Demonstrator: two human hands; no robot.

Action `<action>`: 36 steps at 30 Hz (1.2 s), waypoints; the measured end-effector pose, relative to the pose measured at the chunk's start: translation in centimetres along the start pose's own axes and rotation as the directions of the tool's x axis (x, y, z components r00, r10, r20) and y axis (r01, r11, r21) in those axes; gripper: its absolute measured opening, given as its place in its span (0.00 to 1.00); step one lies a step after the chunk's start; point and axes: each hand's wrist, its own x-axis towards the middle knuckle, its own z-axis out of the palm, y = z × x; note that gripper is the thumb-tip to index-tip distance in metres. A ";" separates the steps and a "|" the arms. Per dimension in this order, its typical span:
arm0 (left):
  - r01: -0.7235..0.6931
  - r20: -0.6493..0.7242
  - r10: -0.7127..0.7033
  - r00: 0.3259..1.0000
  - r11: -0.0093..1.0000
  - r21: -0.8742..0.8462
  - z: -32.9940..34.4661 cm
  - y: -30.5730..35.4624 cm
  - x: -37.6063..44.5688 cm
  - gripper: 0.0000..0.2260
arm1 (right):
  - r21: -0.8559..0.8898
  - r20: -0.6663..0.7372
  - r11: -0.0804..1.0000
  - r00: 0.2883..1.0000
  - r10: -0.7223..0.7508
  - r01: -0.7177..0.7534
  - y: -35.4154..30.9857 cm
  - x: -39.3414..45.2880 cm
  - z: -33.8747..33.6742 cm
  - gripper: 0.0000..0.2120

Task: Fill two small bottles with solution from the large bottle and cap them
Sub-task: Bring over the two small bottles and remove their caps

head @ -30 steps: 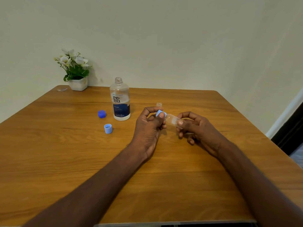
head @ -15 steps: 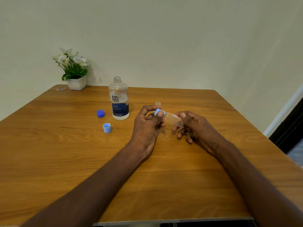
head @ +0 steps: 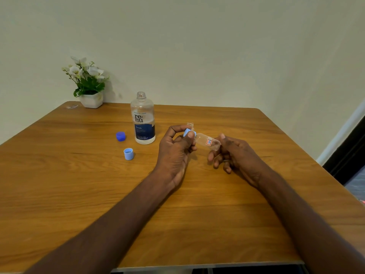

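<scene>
capping a small bottle over the bench

from my remote seat i see both bare forearms reaching in from the near edge of the wooden bench (head: 83,194). my left hand (head: 173,153) pinches a light blue cap (head: 189,133) between thumb and forefinger, its fingers (head: 190,135) closed on it at the mouth of a small clear bottle (head: 207,142). that bottle lies tilted, nearly on its side, held above the bench, its base end gripped by the fingers of my right hand (head: 235,153); the other right fingers hang loosely curled below. whether the cap is fully seated i cannot tell.

left of the hands, a second light blue cap (head: 128,154) rests open side up on the bench. a little farther sits a dark blue cap (head: 120,136), just beside the large bottle (head: 142,119), which stands upright and uncapped, with liquid low inside. behind the left hand, the open neck of another small bottle (head: 190,125) peeks out. at the far left corner against the wall stands a white pot of flowers (head: 88,86).
</scene>
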 end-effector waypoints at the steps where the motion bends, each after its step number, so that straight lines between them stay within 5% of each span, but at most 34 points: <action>1: -0.005 0.004 0.005 1.000 1.000 0.008 0.1 0.0 0.0 0.11 | -0.005 0.006 1.000 1.000 0.000 0.000 0.1 0.0 -0.1 0.23; 36: 0.016 0.024 -0.017 1.000 0.998 0.056 -0.1 -0.4 -0.1 0.09 | 0.027 0.024 1.000 1.000 -0.009 0.009 0.1 -0.3 -0.2 0.20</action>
